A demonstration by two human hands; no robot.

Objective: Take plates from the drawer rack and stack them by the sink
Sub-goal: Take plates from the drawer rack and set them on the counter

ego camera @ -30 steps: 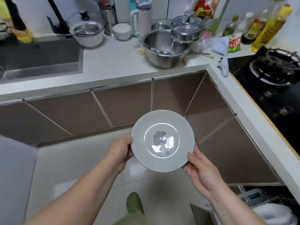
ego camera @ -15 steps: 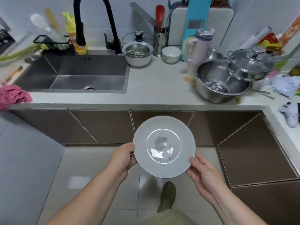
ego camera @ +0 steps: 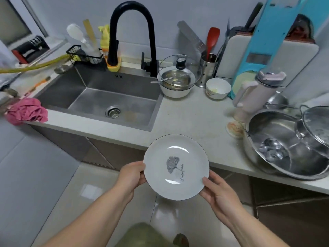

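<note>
A white plate (ego camera: 175,167) with a dark rim and a grey leaf print is held level at the counter's front edge, partly over the white counter (ego camera: 188,118). My left hand (ego camera: 131,176) grips its left rim and my right hand (ego camera: 216,192) grips its lower right rim. The steel sink (ego camera: 106,97) with a black tap (ego camera: 131,32) lies to the upper left of the plate. The drawer rack is out of view.
A white bowl with a glass lid (ego camera: 176,81) and a small white bowl (ego camera: 218,88) stand right of the sink. A large steel basin (ego camera: 284,145), a lidded pot (ego camera: 315,127) and a pink jug (ego camera: 256,93) crowd the right. A pink cloth (ego camera: 26,111) lies at the left.
The view has swung left and nearer to the sink. Both hands have carried the plate up to the counter's edge, just right of the sink.
</note>
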